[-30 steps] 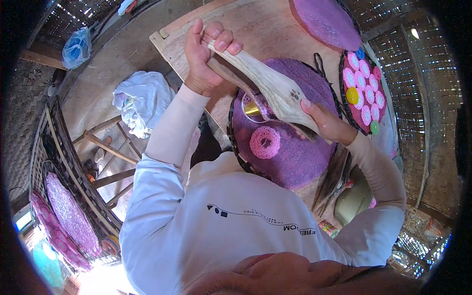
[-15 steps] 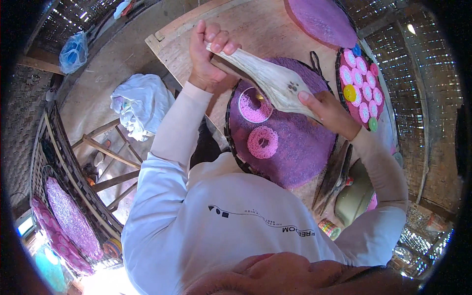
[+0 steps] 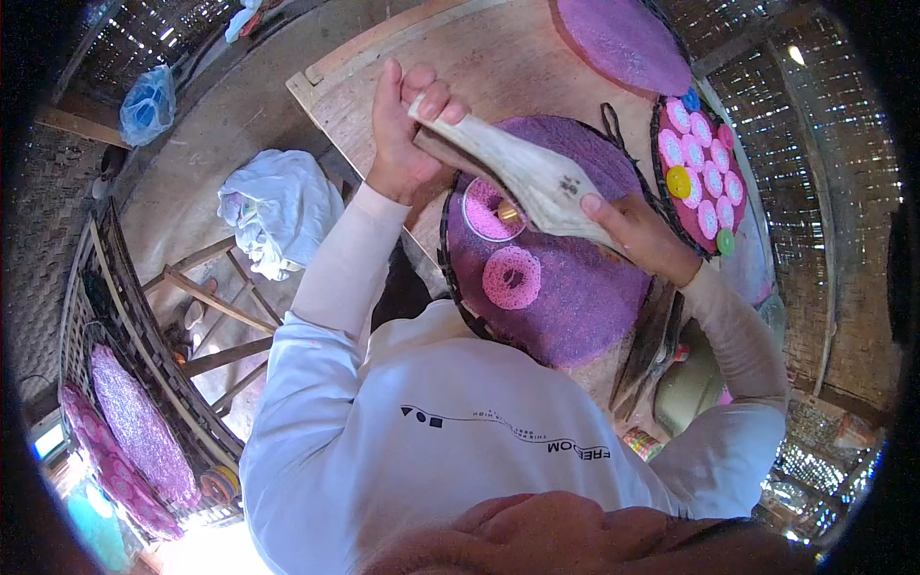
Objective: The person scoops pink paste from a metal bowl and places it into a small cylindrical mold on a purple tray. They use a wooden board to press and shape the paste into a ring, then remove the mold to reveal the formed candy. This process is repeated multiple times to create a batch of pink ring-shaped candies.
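A cream cloth piping bag (image 3: 532,177) with a dark printed patch stretches between my two hands, sloping down to the right. My left hand (image 3: 404,129) grips its narrow upper-left end, fingers wrapped round it. My right hand (image 3: 640,235) holds the wide lower-right end, thumb on top. Below the bag, a brass-coloured tip (image 3: 508,211) shows over a thin white ring mould (image 3: 468,222) with pink lacy strands (image 3: 487,213) inside. Nearer me, a pink lacy ring with a hole (image 3: 512,278) lies on a round purple sheet (image 3: 585,321) on a dark-rimmed tray.
A wooden table (image 3: 359,81) bears the tray. At right, another tray holds several pink-and-white rings (image 3: 707,172) with yellow and green discs. A purple round (image 3: 628,43) sits at the far edge. White cloth bundle (image 3: 283,206) and wooden stool frame (image 3: 220,307) are at left.
The bag has turned slightly and looks narrower, with my hands still on both ends. The brass-coloured tip now shows more clearly, and pink strands fill more of the ring mould.
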Motion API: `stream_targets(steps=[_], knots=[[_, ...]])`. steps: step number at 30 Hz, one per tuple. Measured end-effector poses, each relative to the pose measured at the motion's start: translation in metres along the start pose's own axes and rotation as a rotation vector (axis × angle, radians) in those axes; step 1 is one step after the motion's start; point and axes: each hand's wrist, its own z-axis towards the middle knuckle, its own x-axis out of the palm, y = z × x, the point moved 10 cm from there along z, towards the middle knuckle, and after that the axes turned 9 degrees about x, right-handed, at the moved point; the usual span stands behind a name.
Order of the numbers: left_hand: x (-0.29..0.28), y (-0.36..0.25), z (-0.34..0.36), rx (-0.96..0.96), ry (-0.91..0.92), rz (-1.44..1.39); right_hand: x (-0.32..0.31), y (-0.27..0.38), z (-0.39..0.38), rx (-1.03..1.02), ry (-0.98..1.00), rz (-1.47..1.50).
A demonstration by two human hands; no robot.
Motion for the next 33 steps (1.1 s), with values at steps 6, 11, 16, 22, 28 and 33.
stream_targets(steps=[6,11,16,22,28,33], knots=[[0.043,0.013,0.001,-0.049,0.273,0.618,-0.025,0.008,-0.025,-0.195,-0.117,0.337],[0.083,0.037,-0.003,0.094,0.384,1.494,0.009,0.04,-0.014,-0.31,0.152,0.858],[0.09,-0.014,-0.013,0.328,0.143,1.669,0.035,0.03,0.025,-0.756,-0.274,0.485],[0.078,-0.059,-0.035,0.415,-0.166,1.579,0.062,0.058,0.009,-0.683,-0.612,-0.241],[0.054,-0.064,-0.036,0.356,-0.269,1.481,0.047,0.044,0.046,-0.653,-0.21,0.25],[0.054,-0.056,-0.026,0.391,-0.228,1.529,0.004,0.019,0.073,-0.495,-0.53,-0.118]])
